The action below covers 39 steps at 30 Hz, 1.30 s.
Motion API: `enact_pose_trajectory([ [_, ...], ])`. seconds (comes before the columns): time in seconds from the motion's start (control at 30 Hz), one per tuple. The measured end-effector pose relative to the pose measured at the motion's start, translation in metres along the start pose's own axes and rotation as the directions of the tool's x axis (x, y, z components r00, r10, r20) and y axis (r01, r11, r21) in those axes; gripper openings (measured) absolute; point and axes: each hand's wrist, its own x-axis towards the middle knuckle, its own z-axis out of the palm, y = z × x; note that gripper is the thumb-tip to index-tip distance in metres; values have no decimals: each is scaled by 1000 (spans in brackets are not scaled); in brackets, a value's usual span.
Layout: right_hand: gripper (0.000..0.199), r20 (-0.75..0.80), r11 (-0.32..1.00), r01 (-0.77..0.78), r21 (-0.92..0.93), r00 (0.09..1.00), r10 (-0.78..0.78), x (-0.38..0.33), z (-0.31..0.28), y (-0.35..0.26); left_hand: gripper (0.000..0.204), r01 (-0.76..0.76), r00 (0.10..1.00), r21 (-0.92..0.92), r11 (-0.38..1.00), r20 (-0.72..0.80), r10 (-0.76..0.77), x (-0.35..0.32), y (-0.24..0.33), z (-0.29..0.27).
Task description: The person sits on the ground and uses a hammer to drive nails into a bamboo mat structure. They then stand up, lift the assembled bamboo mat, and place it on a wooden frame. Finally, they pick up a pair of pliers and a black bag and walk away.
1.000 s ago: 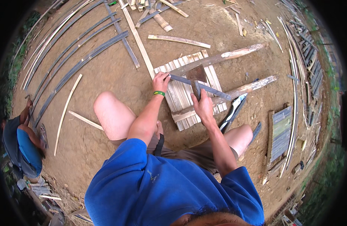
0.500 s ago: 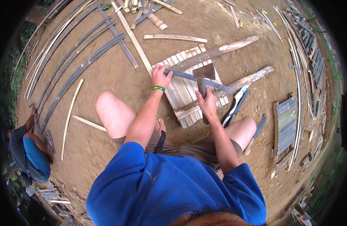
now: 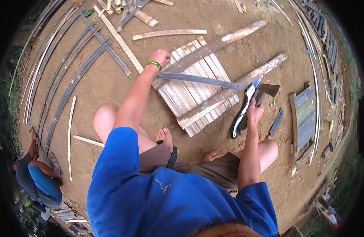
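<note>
My right hand [image 3: 255, 112] grips the handle of a hatchet [image 3: 270, 90], its head level with the far end of a black-and-white-handled saw [image 3: 248, 96] on the ground. Up at the far left corner of a panel of pale wooden slats [image 3: 190, 93] is my left hand [image 3: 161, 57], fingers curled in; whether anything is in them is hidden. Below that hand a dark flat strip [image 3: 197, 79] lies across the slats, touched by neither hand. Two round poles, a far pole [image 3: 217, 45] and a near pole [image 3: 225, 95], also cross the panel.
A knife [image 3: 275, 123] lies beside my right knee. Farther right is a small slatted panel [image 3: 302, 118]. Long dark strips [image 3: 77, 81] spread over the dirt at left, where another person [image 3: 39, 177] crouches. A pale stick [image 3: 170, 34] lies beyond the panel.
My left hand has let go of the dark strip and moved up and left. My right hand has carried the hatchet from over the strip out to the right, beside the saw.
</note>
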Motion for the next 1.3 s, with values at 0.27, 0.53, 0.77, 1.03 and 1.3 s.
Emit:
enact_pose_trajectory([
  [0.27,24,130,869,-295,397,956,264,-22,10,18,16,257,964,-111,960,-35,-262,0,-2,-4],
  [0.53,44,425,470,-568,676,821,382,-104,63,-25,20,421,643,-802,424,-67,-763,-79,-41,52],
  [0.77,39,400,381,-546,746,825,399,-103,77,-61,20,346,527,-745,570,-349,-775,-84,-4,59],
  [1.03,47,102,599,-326,731,921,376,-27,60,-13,18,485,505,-699,525,-266,-821,-96,90,94],
  [1.3,38,169,702,-367,610,926,337,77,13,27,11,366,655,-896,251,56,-754,-100,212,149],
])
